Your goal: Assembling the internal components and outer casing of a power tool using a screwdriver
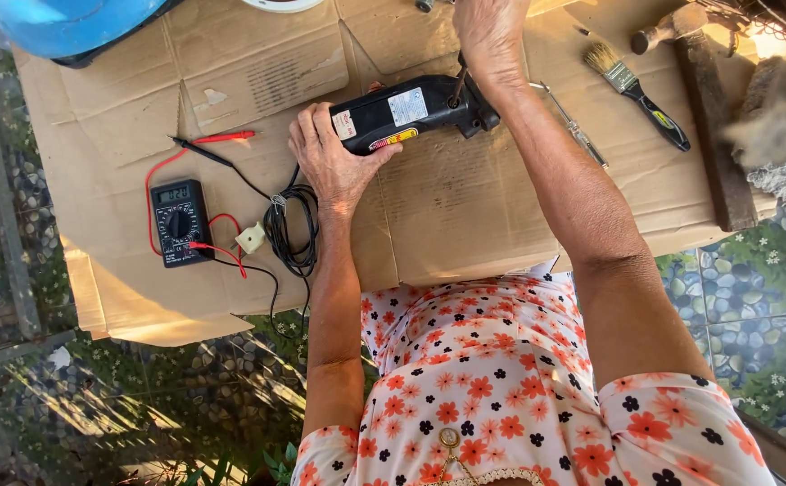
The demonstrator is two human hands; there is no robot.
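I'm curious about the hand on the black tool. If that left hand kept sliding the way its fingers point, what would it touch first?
Probably nothing new: the left hand already rests against the black plastic power tool body, right ahead of its fingers.

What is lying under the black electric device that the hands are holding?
Flattened brown cardboard lies under the black electric device. The left hand covers its near end; the surface below the cardboard is hidden.
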